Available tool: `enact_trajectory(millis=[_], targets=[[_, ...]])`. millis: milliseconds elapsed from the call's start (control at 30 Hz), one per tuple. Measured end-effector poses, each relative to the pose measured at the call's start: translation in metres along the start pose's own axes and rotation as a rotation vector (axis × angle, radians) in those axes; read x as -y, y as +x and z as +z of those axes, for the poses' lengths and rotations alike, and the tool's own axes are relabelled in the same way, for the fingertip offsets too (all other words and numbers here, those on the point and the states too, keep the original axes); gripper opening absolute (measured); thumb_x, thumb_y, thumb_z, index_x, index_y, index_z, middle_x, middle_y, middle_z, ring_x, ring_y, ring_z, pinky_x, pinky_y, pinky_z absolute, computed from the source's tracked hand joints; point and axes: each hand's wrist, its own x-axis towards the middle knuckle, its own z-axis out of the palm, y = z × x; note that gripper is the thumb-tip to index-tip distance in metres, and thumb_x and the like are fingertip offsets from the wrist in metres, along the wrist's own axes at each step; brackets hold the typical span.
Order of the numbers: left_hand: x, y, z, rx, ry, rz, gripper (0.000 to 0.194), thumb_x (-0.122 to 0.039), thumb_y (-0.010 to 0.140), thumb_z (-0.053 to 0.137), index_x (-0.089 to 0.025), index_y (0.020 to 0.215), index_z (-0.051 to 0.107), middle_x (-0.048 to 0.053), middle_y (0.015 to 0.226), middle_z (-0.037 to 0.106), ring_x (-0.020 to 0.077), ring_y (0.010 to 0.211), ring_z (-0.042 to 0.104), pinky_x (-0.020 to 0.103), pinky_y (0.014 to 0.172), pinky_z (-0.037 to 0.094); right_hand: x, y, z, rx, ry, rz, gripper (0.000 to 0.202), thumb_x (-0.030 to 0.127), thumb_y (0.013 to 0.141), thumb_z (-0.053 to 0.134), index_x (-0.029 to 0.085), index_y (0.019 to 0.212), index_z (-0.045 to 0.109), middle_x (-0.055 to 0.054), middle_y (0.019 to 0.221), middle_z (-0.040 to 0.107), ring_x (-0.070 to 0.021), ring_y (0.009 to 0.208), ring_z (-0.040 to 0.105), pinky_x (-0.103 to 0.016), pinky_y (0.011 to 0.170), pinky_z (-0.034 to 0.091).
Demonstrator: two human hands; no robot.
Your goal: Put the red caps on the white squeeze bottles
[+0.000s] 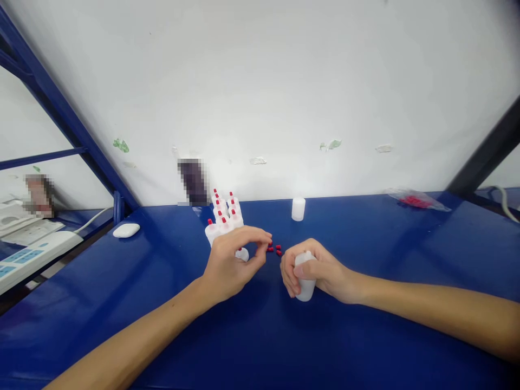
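Note:
My right hand point(312, 271) wraps round a translucent white plastic bottle point(305, 290), which stands roughly upright with a small nozzle on top and no red cap on it. With thumb and forefinger curled into a pinch, my left hand point(235, 262) is just left of several small red caps point(278, 247) on the blue table. One red bit shows right at its fingertips; whether it is gripped is unclear. Behind that hand stand several white bottles point(212, 232) with red caps on, grouped close together and partly hidden by it.
A white cylindrical container point(298, 209) stands near the wall. A clear bag of red caps point(417, 201) lies at back right. A white oval case point(126, 231) rests at left, beyond it a power strip point(36, 260). Blue frame posts point(60, 103) rise at left.

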Motion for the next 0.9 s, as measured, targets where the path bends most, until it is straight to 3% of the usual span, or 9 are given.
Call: enact_trajectory(millis=[100,200,367,533,667,767,900], targets=[[-0.015,0.001,0.001,-0.028,-0.181,-0.108,0.025,-0.003,0.084,0.065,-0.018,0.103,0.069,0.004,0.094,0.072,0.0133,0.079,0.071,0.025,0.073,0.057,-0.004,-0.002,0.003,-0.023,-0.005,-0.050,0.013,0.026,0.080,0.061,0.014,0.074,0.060,0.000,0.052,0.059,-0.0146,0.048,0.055,-0.026,0.052,0.041],[-0.031,0.000,0.007,-0.040,-0.295,-0.077,0.028,-0.001,0.084,0.066,-0.019,0.104,0.069,0.004,0.093,0.070,0.0140,0.085,0.068,0.026,0.076,0.056,-0.004,-0.002,0.008,-0.039,-0.028,-0.110,0.016,0.030,0.085,0.061,0.015,0.081,0.057,0.003,0.053,0.056,-0.0121,0.046,0.051,-0.026,0.052,0.044],[-0.044,0.007,0.017,-0.059,-0.425,-0.117,0.023,-0.002,0.085,0.066,-0.019,0.100,0.070,0.004,0.094,0.066,0.0133,0.086,0.065,0.025,0.073,0.056,0.004,-0.001,0.013,0.047,-0.111,-0.092,0.027,0.036,0.088,0.065,0.015,0.073,0.056,0.003,0.057,0.053,-0.0100,0.051,0.048,-0.023,0.052,0.041],[-0.045,0.020,0.025,0.044,-0.591,-0.298,0.016,-0.010,0.089,0.068,-0.021,0.101,0.070,0.003,0.096,0.067,0.0121,0.090,0.066,0.021,0.078,0.056,0.006,-0.006,0.006,0.068,-0.081,-0.052,0.029,0.037,0.082,0.072,0.015,0.070,0.058,0.003,0.059,0.053,-0.0098,0.053,0.047,-0.022,0.051,0.037],[-0.040,0.022,0.028,0.177,-0.875,-0.557,0.034,-0.016,0.088,0.072,-0.028,0.118,0.063,0.000,0.093,0.064,0.0108,0.081,0.065,0.018,0.066,0.059,0.002,-0.009,-0.001,0.105,0.011,-0.058,0.038,0.047,0.075,0.076,0.015,0.067,0.057,0.002,0.060,0.052,-0.0107,0.054,0.044,-0.024,0.052,0.034],[-0.038,0.024,0.026,0.296,-1.093,-0.696,0.044,-0.018,0.087,0.073,-0.032,0.126,0.057,-0.002,0.091,0.061,0.0121,0.073,0.066,0.025,0.059,0.063,-0.001,-0.008,-0.002,0.130,0.060,-0.139,0.049,0.061,0.080,0.065,0.015,0.066,0.056,-0.001,0.061,0.054,-0.0134,0.057,0.048,-0.027,0.057,0.038],[-0.036,0.029,0.026,0.385,-1.178,-0.737,0.041,-0.018,0.086,0.073,-0.032,0.121,0.058,-0.003,0.093,0.061,0.0111,0.065,0.068,0.030,0.058,0.066,-0.003,-0.004,0.000,0.120,0.051,-0.170,0.056,0.066,0.089,0.046,0.016,0.066,0.056,-0.002,0.060,0.054,-0.0147,0.056,0.050,-0.029,0.058,0.041]])
